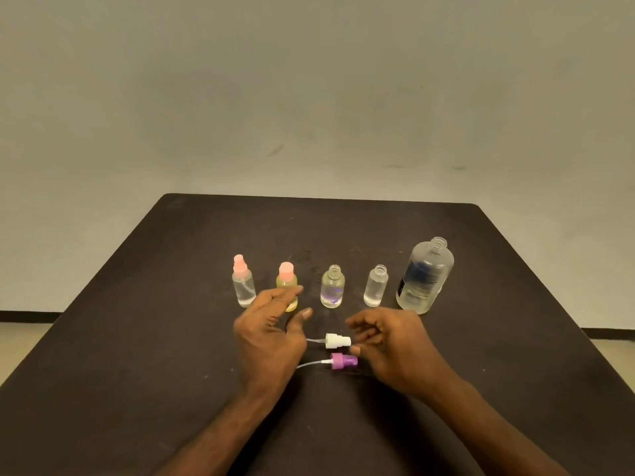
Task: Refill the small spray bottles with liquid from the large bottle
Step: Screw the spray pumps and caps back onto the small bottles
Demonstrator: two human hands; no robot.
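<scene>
Several small bottles stand in a row on the dark table (137, 321). From the left: a clear bottle with a pink spray top (243, 286), a yellowish bottle with a pink cap (288, 280), an uncapped round bottle (332, 287), and an uncapped slim bottle (376, 286). The large clear bottle (425, 276) stands uncapped at the right. A white spray head (336, 341) and a purple spray head (342, 361) lie in front, between my hands. My left hand (271, 334) hovers open, partly covering the yellowish bottle. My right hand (391, 341) is open, fingers curled beside the spray heads.
A plain pale wall rises behind the table's far edge (319, 198). Light floor shows past the table's left and right sides.
</scene>
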